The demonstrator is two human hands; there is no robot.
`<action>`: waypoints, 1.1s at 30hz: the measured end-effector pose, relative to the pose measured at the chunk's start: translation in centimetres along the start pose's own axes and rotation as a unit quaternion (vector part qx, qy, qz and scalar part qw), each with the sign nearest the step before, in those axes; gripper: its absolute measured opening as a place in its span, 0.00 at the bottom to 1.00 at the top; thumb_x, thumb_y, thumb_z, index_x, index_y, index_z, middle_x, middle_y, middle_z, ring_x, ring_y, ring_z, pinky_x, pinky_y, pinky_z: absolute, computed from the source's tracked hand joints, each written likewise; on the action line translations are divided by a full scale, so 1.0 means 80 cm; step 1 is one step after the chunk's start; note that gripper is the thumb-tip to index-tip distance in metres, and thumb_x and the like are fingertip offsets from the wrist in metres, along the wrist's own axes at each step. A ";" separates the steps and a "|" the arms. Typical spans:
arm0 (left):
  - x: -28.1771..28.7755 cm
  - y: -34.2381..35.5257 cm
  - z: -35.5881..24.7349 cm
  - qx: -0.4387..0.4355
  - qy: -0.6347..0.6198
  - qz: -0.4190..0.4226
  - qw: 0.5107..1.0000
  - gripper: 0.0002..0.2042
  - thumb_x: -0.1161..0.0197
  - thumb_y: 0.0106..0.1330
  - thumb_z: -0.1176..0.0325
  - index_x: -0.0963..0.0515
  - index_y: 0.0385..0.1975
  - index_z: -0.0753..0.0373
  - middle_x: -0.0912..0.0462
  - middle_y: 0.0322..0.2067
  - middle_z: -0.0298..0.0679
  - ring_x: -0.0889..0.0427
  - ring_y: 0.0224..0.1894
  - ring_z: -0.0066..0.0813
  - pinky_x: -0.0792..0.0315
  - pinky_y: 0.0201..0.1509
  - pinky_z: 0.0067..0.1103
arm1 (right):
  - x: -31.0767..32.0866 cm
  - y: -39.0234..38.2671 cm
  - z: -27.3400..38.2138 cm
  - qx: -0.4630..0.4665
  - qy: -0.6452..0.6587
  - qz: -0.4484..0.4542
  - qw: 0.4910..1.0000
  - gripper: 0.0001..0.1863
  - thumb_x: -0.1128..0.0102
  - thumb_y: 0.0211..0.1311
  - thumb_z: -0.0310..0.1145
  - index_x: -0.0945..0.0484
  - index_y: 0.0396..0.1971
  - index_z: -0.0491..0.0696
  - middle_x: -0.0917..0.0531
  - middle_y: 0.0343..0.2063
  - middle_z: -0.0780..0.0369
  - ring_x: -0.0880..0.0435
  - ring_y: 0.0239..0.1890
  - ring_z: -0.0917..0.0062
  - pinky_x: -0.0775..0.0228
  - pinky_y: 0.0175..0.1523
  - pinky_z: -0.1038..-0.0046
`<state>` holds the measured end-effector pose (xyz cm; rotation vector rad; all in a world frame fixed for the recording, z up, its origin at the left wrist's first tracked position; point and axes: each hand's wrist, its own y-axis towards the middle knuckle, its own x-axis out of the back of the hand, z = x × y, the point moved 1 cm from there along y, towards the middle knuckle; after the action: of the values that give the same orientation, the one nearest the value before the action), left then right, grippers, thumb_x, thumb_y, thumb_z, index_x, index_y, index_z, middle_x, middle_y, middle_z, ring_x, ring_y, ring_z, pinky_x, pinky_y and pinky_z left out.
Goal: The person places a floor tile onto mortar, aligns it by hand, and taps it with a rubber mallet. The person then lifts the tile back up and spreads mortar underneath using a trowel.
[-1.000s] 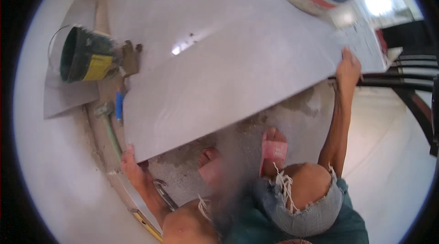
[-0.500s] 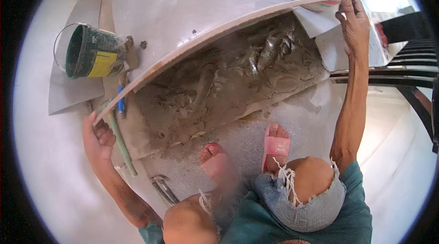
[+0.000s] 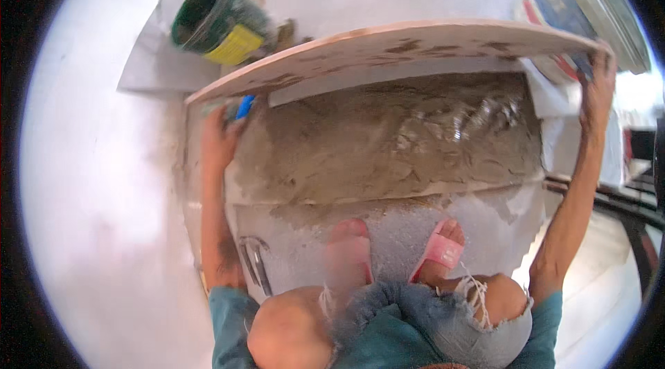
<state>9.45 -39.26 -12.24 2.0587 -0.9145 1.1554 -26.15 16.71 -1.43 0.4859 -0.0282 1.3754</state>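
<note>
A long slab tile is tilted up along the far side of a wet mortar bed. Brown mortar patches mark its underside. At its right end my right hand is closed on the edge. Just below the tile's left end is my left hand, its fingers smeared by motion and partly lost against things behind them. A blue-handled tool shows right by those fingers; whether I touch it or the tile there, I cannot tell.
Beyond the tile's left part lies a green bucket with a yellow label. A large stained bucket stands at far right, above dark metal bars. A metal tool lies left of my pink-sandalled feet.
The tile's left end has risen away from me, and its underside now shows. My left hand has moved inward beside the blue-handled tool. The whole view has shifted.
</note>
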 end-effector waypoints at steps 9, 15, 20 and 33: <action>-0.047 0.016 -0.006 -0.054 0.085 0.023 0.995 0.23 0.34 0.55 0.70 0.28 0.53 0.61 0.23 0.46 0.50 0.27 0.52 0.51 0.35 0.54 0.43 | 0.015 -0.029 -0.009 -0.043 -0.008 -0.008 0.999 0.27 0.56 0.71 0.55 0.36 0.62 0.54 0.24 0.52 0.63 0.30 0.56 0.76 0.39 0.53 0.67; -0.058 0.045 -0.019 -0.095 0.020 0.043 0.994 0.20 0.40 0.53 0.79 0.29 0.49 0.63 0.23 0.40 0.51 0.27 0.46 0.56 0.34 0.50 0.42 | 0.017 -0.033 0.013 -0.024 -0.026 -0.018 0.999 0.28 0.58 0.71 0.57 0.38 0.63 0.56 0.23 0.52 0.65 0.29 0.54 0.78 0.41 0.50 0.70; -0.050 0.058 -0.020 -0.134 0.001 0.026 0.991 0.21 0.39 0.54 0.79 0.28 0.51 0.65 0.24 0.43 0.54 0.26 0.47 0.55 0.32 0.52 0.35 | 0.009 -0.033 0.010 -0.036 -0.030 0.005 0.999 0.30 0.59 0.70 0.58 0.40 0.64 0.56 0.24 0.54 0.65 0.32 0.60 0.77 0.44 0.54 0.66; 0.038 0.058 -0.076 -0.202 0.206 -0.002 0.957 0.18 0.42 0.53 0.76 0.28 0.46 0.63 0.27 0.38 0.46 0.27 0.42 0.47 0.32 0.44 0.36 | 0.029 -0.040 -0.016 -0.038 0.004 0.001 0.999 0.31 0.57 0.69 0.59 0.39 0.64 0.56 0.24 0.53 0.64 0.30 0.55 0.78 0.41 0.50 0.69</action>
<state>4.04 -38.13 -6.10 1.4244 -0.8498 1.2169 -22.98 18.93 -2.96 0.4183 -0.0741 1.3724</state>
